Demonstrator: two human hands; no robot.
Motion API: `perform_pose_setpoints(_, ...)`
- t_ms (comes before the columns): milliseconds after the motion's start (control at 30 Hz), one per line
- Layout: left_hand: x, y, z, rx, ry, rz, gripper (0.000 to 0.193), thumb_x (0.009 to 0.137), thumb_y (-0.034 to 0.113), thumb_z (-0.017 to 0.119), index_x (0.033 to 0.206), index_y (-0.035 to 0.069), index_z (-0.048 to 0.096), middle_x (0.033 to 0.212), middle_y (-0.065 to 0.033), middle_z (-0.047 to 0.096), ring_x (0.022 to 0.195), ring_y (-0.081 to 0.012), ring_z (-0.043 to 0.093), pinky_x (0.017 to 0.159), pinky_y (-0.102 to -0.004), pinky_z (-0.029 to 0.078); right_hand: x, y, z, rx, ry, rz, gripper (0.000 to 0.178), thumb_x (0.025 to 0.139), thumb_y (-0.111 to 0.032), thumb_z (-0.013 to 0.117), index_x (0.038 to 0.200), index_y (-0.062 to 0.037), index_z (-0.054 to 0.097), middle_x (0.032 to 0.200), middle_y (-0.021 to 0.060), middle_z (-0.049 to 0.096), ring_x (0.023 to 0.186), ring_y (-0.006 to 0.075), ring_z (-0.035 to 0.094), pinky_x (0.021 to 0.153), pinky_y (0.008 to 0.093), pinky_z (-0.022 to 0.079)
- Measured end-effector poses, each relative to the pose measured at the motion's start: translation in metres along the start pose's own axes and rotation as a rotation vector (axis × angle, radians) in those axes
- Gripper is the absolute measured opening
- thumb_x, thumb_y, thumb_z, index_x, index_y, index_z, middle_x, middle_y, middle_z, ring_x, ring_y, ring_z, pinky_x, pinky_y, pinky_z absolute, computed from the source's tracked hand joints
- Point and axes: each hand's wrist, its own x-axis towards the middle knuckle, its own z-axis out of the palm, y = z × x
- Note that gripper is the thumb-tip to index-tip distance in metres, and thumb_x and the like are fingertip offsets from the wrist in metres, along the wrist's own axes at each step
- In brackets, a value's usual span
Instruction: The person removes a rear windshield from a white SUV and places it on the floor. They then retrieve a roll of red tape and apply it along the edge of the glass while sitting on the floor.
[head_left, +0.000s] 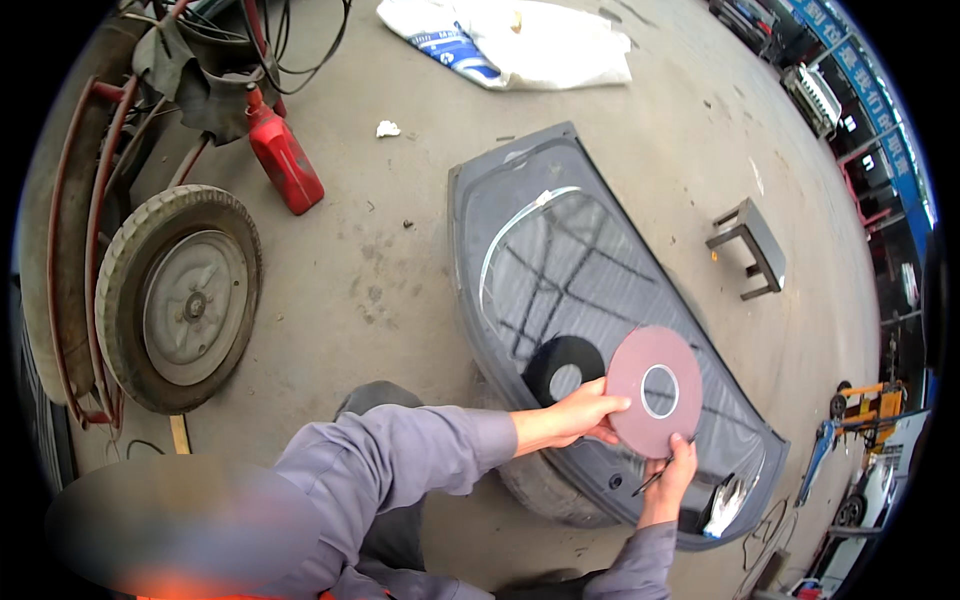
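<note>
Head view: both hands at work over a dark grey panel (625, 255), probably a vehicle part, glossy, dark streaks across its face. Pink tape roll (655, 346) held up above the panel's near half, pale core showing. Left hand (583, 412) grasps the roll by its left edge, thumb on the face. Right hand (672, 480) has its grip on the near edge, thumb over the rim; a thin dark tool (646, 483) lies in the same hand, kind unclear. Dark ring (540, 372) just left of the roll; cannot tell whether reflection or second roll. White crumpled item (724, 508) at the panel's near right end. Panel sits over a tyre (550, 494) on the floor. Left: large wheel (195, 300) on a reddish frame, red jug (285, 160) just beyond. Far: white sheeting (560, 45). Right: small dark stool (765, 246).
</note>
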Motion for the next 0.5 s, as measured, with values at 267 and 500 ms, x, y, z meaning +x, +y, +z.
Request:
perform_pose_setpoints(267,0.019,0.012,-0.037,0.803,0.333,0.093,0.041,0.095,0.037,0.057,0.119,0.004,0.058,0.102,-0.0134,0.067,0.091,-0.0253,0.066,0.075,-0.0387,0.053,0.055,-0.009,-0.035,-0.119,-0.100,0.019,0.023,0.084,-0.014,0.064,0.104,-0.0065,0.054,0.063,-0.0016,0.052,0.039,0.0074,0.041,0.036,0.0225,0.031)
perform_pose_setpoints(500,-0.078,0.193,-0.195,1.142,1.108,0.720,0.028,0.087,0.021,0.065,0.106,0.002,0.060,0.091,-0.0088,0.065,0.082,-0.0179,0.062,0.072,-0.0343,0.051,0.107,0.057,-0.015,0.089,-0.250,0.149,0.027,0.085,-0.013,0.060,0.110,-0.0043,0.053,0.068,0.0000,0.055,0.040,0.0069,0.041,0.036,0.0226,0.030)
